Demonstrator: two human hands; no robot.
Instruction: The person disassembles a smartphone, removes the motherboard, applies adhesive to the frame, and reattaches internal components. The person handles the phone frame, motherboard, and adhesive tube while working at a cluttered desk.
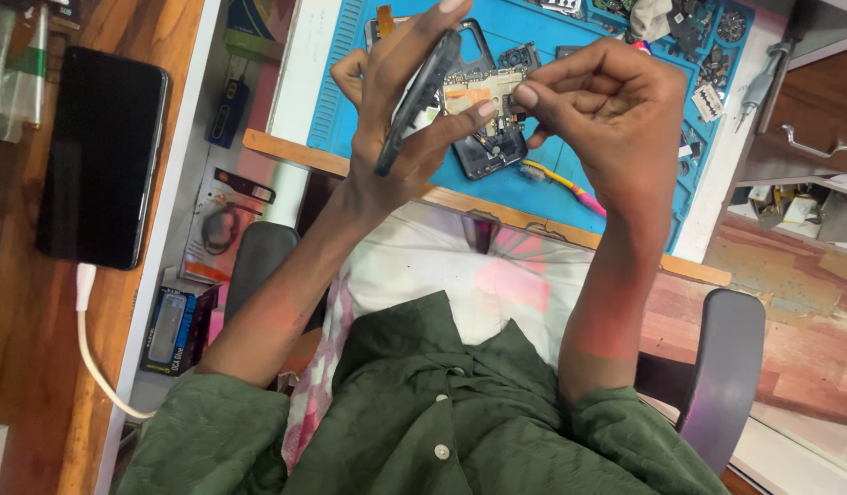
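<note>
My left hand (400, 119) grips a dark, thin phone panel (421, 92), held edge-on and tilted above the blue work mat (552, 188). Just behind it is an opened phone body (487, 137) with its circuit board exposed; one left fingertip touches the board. My right hand (616, 105) is curled, thumb and forefinger pinched together at the board's right edge. Whether they hold a small part I cannot tell. Both forearms reach out from green shirt sleeves.
A yellow and pink brush (561, 183) lies on the mat beside the phone body. Small parts are heaped at the mat's far right (708, 55), next to a screwdriver (763, 82). A black phone (102, 156) with a white cable (88, 339) rests on the wooden surface at the left. Chair armrests (721, 367) flank my lap.
</note>
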